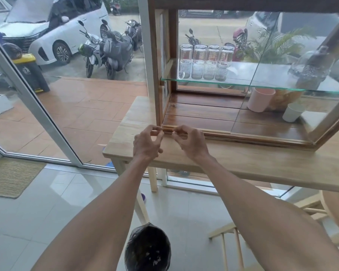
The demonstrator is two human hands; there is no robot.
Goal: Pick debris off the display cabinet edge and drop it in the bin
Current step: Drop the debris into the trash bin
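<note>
Pale wood forms the worktop [243, 161], which stands against a glass wall; beyond the glass, at far left, a yellow-lidded outdoor bin [30, 72] stands on the pavement. On the floor below the arms sits a bin [147, 249] lined with a black bag, small pale scraps visible inside. The left hand [147, 142] is at the cabinet's front left corner, thumb and forefinger pinched together just above the worktop; whether debris lies in that grip cannot be told. Just beside it, the right hand [190, 140] rests its curled fingers on the grooved front edge [215, 132] of the display cabinet [204, 112], fingertips pressed together; any debris there is too small to see. Further right, four upturned glasses [205, 62] stand in a row on the cabinet's glass shelf [262, 85], and a pink cup [259, 99] and a white cup [293, 112] stand on its wooden floor.
</note>
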